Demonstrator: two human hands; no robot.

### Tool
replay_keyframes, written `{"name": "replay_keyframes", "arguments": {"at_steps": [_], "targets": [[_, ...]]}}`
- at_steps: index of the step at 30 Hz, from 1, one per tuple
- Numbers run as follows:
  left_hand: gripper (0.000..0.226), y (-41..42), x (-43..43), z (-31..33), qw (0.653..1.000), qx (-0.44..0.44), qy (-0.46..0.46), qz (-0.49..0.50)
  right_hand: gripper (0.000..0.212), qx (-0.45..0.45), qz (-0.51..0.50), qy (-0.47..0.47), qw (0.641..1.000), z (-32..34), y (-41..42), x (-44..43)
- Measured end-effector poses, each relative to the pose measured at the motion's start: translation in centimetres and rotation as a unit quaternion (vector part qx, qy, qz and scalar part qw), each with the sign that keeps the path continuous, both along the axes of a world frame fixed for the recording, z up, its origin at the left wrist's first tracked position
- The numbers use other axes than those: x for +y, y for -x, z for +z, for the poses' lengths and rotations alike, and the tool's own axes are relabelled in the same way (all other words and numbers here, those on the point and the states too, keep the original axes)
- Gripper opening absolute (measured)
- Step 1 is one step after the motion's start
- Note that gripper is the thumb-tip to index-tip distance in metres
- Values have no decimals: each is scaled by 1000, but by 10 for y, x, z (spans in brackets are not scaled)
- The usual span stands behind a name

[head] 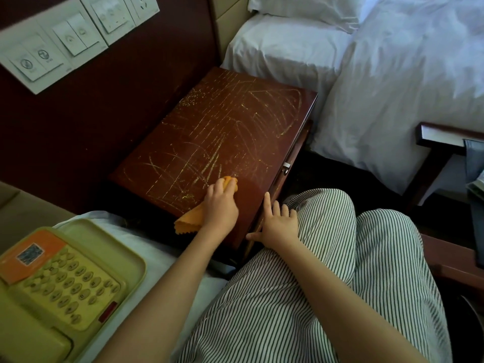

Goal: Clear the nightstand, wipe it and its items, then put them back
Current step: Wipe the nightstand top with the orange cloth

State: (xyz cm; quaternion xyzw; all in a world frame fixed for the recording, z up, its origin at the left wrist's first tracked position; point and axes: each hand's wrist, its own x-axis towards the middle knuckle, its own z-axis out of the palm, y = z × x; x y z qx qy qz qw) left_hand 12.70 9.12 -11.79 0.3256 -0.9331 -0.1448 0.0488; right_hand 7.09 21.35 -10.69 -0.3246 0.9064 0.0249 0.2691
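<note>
Dark wood wall panelling backs the nightstand [235, 132], with a switch panel [65, 35] mounted above and behind it. White bed [288, 48] on the nightstand's far right side.

Nightstand top: bare of items, crossed with yellowish streaks [209, 142]; only the near corner patch looks wiped clean. Judged early in the wiping step.

Left hand [221, 205]: fingers curled over a bunched orange cloth [188, 221], pressing it onto the near part of the nightstand top; a loose zigzag-edged tail trails off toward the near edge.

Right hand [279, 225]: flat, fingers spread, holding nothing, resting on the nightstand's front edge.

Telephone [60, 279]: yellowed, with an orange panel, set on white bedding off the nightstand's near left side.

Handling, judged:
- Cloth is soft, light and limp. Best kept wadded under the palm; the loose tail could drag.
- Nightstand is stiff and heavy, so it should take firm pressure. The right hand on the edge braces well.
- Telephone looks like rigid, somewhat bulky plastic. Lift by both sides of its base, minding the handset and any cord; no cord is visible.
</note>
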Motion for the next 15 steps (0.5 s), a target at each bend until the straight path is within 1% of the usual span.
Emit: {"name": "replay_keyframes", "arguments": {"at_steps": [2, 5, 7, 10, 12, 15], "targets": [[52, 20, 6, 0, 1000, 7, -7, 1, 109, 2, 5, 21, 1000, 1, 0, 1], [49, 27, 18, -3, 999, 21, -7, -49, 109, -10, 11, 40, 999, 0, 1, 3], [51, 15, 25, -4, 995, 18, -5, -99, 109, -22, 7, 48, 999, -1, 2, 5], [58, -19, 31, -5, 987, -15, 23, -158, 107, -32, 2, 52, 998, -1, 4, 6], [59, -43, 26, -7, 988, -13, 29, -154, 106, -33, 4, 46, 998, -1, 4, 6], [55, -55, 11, -8, 995, 13, 27, -93, 106, -32, 5, 41, 999, 0, 2, 3]]}}
